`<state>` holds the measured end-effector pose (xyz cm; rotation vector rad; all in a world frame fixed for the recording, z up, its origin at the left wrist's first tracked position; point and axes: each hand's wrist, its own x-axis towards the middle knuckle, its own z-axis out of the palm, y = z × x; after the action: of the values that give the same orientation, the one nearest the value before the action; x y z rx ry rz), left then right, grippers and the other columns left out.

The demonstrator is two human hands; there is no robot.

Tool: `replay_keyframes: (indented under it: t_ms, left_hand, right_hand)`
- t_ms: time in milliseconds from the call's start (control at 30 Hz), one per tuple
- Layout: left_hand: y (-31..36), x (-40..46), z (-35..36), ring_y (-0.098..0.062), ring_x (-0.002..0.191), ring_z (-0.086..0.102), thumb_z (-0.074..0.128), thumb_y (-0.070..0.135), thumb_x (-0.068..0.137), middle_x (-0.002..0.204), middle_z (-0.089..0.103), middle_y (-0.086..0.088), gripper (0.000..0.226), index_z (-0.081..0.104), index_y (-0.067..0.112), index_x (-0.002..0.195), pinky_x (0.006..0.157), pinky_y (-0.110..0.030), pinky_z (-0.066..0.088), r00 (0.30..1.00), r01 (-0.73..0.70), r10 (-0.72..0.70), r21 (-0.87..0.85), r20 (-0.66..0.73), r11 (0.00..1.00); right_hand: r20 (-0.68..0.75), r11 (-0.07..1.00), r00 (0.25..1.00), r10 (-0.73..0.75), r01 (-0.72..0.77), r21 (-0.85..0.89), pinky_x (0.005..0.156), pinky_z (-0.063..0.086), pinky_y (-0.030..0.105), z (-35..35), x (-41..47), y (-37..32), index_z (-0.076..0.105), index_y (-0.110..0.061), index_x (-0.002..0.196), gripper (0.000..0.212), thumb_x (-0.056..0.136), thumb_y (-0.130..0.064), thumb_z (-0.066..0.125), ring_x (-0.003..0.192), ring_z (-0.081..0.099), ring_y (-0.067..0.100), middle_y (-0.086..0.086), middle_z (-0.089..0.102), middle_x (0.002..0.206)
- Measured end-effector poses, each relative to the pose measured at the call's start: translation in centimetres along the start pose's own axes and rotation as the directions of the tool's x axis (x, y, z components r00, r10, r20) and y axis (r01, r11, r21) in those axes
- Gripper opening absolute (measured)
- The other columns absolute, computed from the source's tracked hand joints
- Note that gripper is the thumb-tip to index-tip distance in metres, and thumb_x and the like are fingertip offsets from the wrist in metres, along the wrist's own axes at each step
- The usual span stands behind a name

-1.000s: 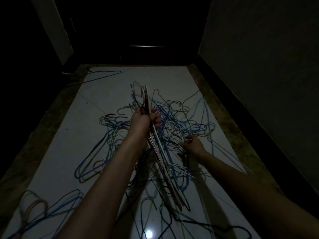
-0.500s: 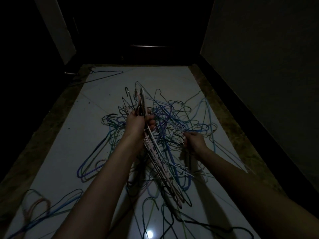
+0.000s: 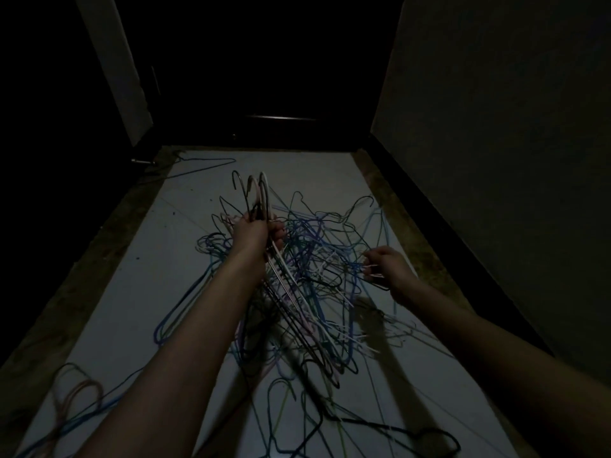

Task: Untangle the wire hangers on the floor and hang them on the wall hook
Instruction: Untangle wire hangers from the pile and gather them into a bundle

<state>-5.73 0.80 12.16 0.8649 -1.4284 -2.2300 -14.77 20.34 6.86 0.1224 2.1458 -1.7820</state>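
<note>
While dim light leaves much of the scene in shadow, a bundle of gathered hangers [image 3: 281, 276] is gripped by the left hand [image 3: 254, 234], whose fingers are clenched round the necks just below the hooks. Several hooks [image 3: 251, 188] are seen standing above the fist, upright and close together, while the bodies of the bundle slope down along the forearm toward the near edge of the floor [image 3: 132, 276]. A single dark wire loop [image 3: 377, 280] is pinched by the right hand [image 3: 386, 264], the fingers curled at its upper end; whether this loop is free of the rest cannot be told, as blur and darkness obscure it. Between and beneath the two hands a tangled pile of wire hangers [image 3: 324, 259] in blue, black, white and pink is spread across the middle of the floor, its strands crossing one another. One blue hanger [image 3: 201, 166] is seen lying apart near the far left corner of the floor, and a few more hangers [image 3: 76, 401] are lying by the near left edge. A dark wall [image 3: 496, 127] is seen along the right edge of the floor, and a dark doorway [image 3: 264, 77] at its far edge.
</note>
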Motion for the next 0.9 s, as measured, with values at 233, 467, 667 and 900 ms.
replay_keyframes:
  t_ms: [233, 467, 667, 900]
  left_hand:
    - [1.8, -1.3, -0.7, -0.017, 0.054, 0.043, 0.030, -0.003, 0.097, 0.066, 0.046, -0.008, 0.029, 0.044, 0.010, 0.075, 0.039, -0.015, 0.038, 1.000, -0.017, 0.017, -0.009, 0.002, 1.000]
    - [3.5, -1.6, -2.7, -0.018, 0.054, 0.042, 0.029, -0.006, 0.095, 0.066, 0.045, -0.010, 0.030, 0.043, 0.010, 0.074, 0.043, -0.020, 0.037, 0.998, -0.016, 0.016, 0.006, -0.066, 1.000]
    - [3.7, -1.9, -5.3, -0.016, 0.046, 0.042, 0.027, -0.002, 0.097, 0.063, 0.042, -0.008, 0.031, 0.042, 0.009, 0.073, 0.042, -0.021, 0.033, 0.992, 0.023, -0.016, 0.054, -0.124, 0.998]
    - [3.9, -1.8, -6.3, -0.018, 0.053, 0.042, 0.027, -0.005, 0.096, 0.067, 0.045, -0.010, 0.029, 0.043, 0.008, 0.076, 0.043, -0.024, 0.035, 0.988, 0.032, -0.020, 0.074, -0.154, 0.997]
  right_hand:
    - [0.111, 0.977, 0.988, -0.106, 0.124, -0.174, 0.054, 0.044, 0.024, -0.6, -2.6, -1.6, 0.051, -0.005, 0.095, 0.011, 0.099, -0.008, 0.042, 0.058, 0.049, 0.014, 0.005, 0.053, 0.073]
    - [0.229, 0.933, 0.955, -0.191, 0.249, -0.260, 0.047, 0.043, 0.019, 1.4, -4.4, -3.4, 0.050, -0.004, 0.097, 0.014, 0.099, -0.006, 0.036, 0.058, 0.048, 0.015, 0.006, 0.052, 0.075]
    - [0.217, 0.928, 0.961, -0.170, 0.230, -0.293, 0.047, 0.039, 0.019, 2.0, -4.6, -3.5, 0.051, -0.002, 0.098, 0.014, 0.098, -0.002, 0.037, 0.056, 0.044, 0.015, 0.007, 0.050, 0.073]
    - [0.180, 0.920, 0.961, -0.210, 0.256, -0.296, 0.045, 0.027, 0.021, 2.2, -5.3, -4.2, 0.054, -0.005, 0.094, 0.010, 0.096, -0.009, 0.046, 0.053, 0.034, 0.013, 0.003, 0.039, 0.064]
